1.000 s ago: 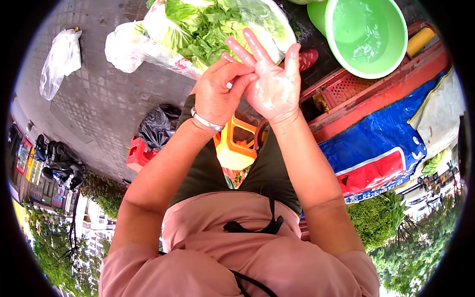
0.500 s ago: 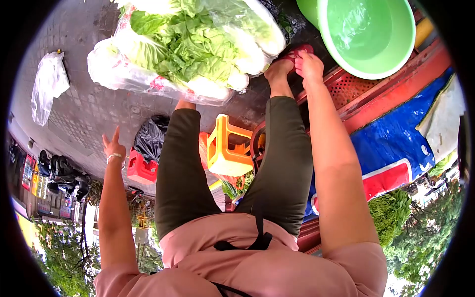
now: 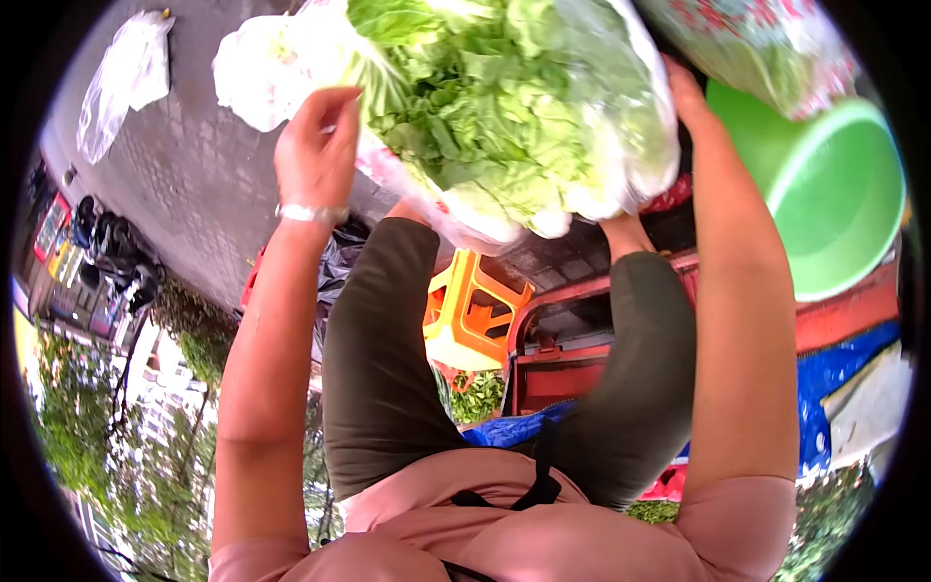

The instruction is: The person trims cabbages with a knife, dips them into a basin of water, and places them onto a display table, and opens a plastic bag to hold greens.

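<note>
A clear plastic bag (image 3: 388, 167) with red print holds leafy green and white vegetables (image 3: 485, 107) in front of my legs. My left hand (image 3: 318, 145) is at the bag's left edge, its fingers bent and pressed together on the plastic; a bracelet circles the wrist. On the far right side of the bag, my right hand (image 3: 682, 85) reaches against the edge, with most of its fingers hidden behind the plastic. Both arms are stretched forward on either side of the bag.
A green tub (image 3: 839, 209) stands at right, beside another printed bag of vegetables (image 3: 761, 48). An orange stool (image 3: 465, 325) and a red crate (image 3: 553, 378) lie near my legs. A white plastic bag (image 3: 131, 73) rests on the ground at upper left.
My left hand has come in from the far left to the vegetable bag. My right hand has moved from beside my foot to the bag's right side. The whole view has shifted.
</note>
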{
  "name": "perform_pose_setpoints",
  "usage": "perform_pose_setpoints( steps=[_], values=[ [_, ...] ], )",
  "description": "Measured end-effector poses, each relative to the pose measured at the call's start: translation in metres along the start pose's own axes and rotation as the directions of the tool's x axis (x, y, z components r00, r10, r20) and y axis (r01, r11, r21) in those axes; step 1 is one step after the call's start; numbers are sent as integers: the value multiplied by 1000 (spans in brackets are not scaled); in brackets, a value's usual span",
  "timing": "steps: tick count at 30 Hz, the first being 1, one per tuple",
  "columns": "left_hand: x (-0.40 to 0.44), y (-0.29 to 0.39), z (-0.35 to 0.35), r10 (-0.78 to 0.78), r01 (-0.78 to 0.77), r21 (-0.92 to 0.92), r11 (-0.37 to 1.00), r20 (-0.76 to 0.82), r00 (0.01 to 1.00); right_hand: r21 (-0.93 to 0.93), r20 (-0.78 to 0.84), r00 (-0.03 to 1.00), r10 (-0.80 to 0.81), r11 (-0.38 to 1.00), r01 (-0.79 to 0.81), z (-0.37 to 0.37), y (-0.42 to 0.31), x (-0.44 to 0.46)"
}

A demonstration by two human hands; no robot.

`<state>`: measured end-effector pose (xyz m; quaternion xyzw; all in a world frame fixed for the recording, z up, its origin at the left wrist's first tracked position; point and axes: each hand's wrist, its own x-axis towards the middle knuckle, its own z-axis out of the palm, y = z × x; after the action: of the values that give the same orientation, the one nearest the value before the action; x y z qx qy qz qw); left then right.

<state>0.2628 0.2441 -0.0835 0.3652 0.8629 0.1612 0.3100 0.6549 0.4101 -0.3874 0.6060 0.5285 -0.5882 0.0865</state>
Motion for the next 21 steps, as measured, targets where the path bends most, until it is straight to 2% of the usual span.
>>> perform_pose_setpoints(
  steps=[3,4,6,9,12,14,16,19,20,21],
  values=[
    [39,-7,8,16,-8,113,994,-76,997,-39,-34,999,41,998,-43,5,-3,20],
    [50,-10,6,-52,57,98,994,-48,997,-54,-41,998,41,998,-43,8,-5,26],
    [66,-46,3,4,8,244,970,-47,999,-86,-60,997,41,995,-46,9,-8,34],
    [67,-88,-22,-144,118,546,829,5,990,-104,-82,996,44,993,-52,10,-14,48],
    [67,-90,-35,-300,200,608,768,67,952,-121,-104,994,45,991,-57,17,-18,56],
    [74,-78,-30,-94,9,457,889,163,982,-111,-117,992,44,992,-57,18,-18,56],
    [78,-54,-11,134,-210,293,933,258,957,-88,-133,990,45,994,-57,15,-13,50],
    [57,-26,15,41,-185,243,952,500,865,19,-140,985,98,995,-96,4,8,26],
    [46,-23,21,-10,-149,243,959,552,834,78,-136,982,129,990,-119,-2,17,18],
    [35,-22,26,-10,-146,252,956,529,849,136,-136,978,158,981,-139,-8,28,7]
  ],
)
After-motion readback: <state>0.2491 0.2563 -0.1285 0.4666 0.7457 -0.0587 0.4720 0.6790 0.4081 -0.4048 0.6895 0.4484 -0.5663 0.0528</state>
